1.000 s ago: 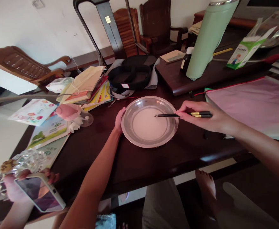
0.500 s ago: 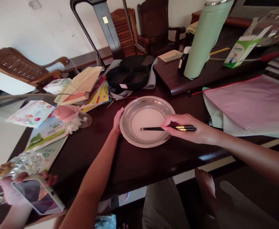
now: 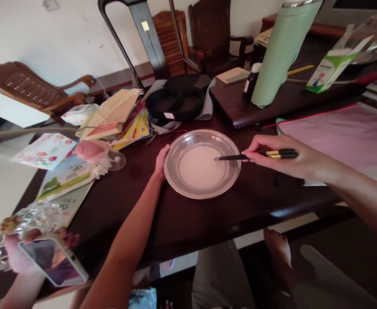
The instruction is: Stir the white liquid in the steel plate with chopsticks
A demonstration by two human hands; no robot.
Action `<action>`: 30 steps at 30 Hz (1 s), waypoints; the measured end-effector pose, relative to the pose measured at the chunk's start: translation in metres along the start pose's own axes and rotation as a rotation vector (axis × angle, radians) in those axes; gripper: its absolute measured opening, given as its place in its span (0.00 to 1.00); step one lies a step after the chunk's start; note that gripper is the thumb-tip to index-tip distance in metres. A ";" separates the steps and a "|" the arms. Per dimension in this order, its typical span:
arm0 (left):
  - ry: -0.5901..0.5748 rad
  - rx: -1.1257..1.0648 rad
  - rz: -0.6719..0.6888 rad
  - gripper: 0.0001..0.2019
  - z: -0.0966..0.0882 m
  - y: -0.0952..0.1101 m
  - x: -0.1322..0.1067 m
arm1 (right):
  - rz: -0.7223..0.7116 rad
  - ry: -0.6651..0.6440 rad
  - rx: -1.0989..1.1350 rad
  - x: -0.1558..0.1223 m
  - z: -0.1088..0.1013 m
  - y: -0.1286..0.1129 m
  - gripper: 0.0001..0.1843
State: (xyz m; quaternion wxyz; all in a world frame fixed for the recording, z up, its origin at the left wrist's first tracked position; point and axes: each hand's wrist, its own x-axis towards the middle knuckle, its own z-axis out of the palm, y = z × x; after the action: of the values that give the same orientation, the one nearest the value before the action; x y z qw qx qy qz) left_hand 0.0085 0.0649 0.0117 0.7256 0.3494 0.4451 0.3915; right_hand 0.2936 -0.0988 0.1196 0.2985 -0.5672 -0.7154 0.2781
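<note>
A co-worker's hand (image 3: 17, 257) held a phone (image 3: 55, 262) at the near left corner of the dark table (image 3: 182, 223), well apart. The left hand (image 3: 161, 159) lay against the left rim of the metal plate (image 3: 188, 138), fingers tucked under, so its grip could not be told. White liquid (image 3: 201, 168) covered the plate's floor. The right hand (image 3: 283, 158) pinched the chopsticks (image 3: 236, 157), which lay level, tips pointing left over the liquid's right edge. A black tray (image 3: 175, 103) and a green flask (image 3: 280, 51) stood behind, clear of both hands.
</note>
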 end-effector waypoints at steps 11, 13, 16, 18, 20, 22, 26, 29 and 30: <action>0.043 0.001 0.030 0.15 0.001 0.001 0.000 | -0.148 -0.141 0.144 -0.006 0.028 -0.011 0.07; 0.051 -0.003 0.017 0.15 0.001 0.001 0.000 | -0.214 -0.096 0.178 0.001 0.045 -0.006 0.07; 0.055 -0.006 0.013 0.16 0.001 0.002 -0.001 | -0.272 -0.038 0.179 0.014 0.061 0.004 0.06; 0.038 -0.008 0.016 0.17 0.001 0.002 0.000 | -0.266 0.001 0.138 0.020 0.061 0.009 0.06; 0.017 -0.011 0.013 0.18 0.001 0.001 0.000 | -0.235 0.040 0.084 0.022 0.053 0.011 0.06; 0.000 -0.016 0.003 0.19 0.000 0.001 0.001 | -0.185 0.069 0.037 0.020 0.041 0.011 0.07; -0.001 -0.019 -0.006 0.17 0.001 0.001 0.000 | -0.071 0.032 -0.020 0.007 0.013 0.007 0.09; 0.022 -0.011 -0.005 0.17 0.002 0.002 -0.001 | -0.026 -0.051 -0.018 -0.003 -0.005 0.002 0.10; 0.024 -0.008 -0.006 0.17 0.002 0.002 -0.001 | -0.022 -0.078 -0.015 -0.005 -0.009 0.000 0.10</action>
State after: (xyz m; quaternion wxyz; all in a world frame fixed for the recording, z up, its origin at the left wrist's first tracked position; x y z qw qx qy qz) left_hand 0.0093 0.0644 0.0142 0.7229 0.3404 0.4530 0.3953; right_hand 0.3010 -0.1036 0.1253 0.2691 -0.5504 -0.7347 0.2915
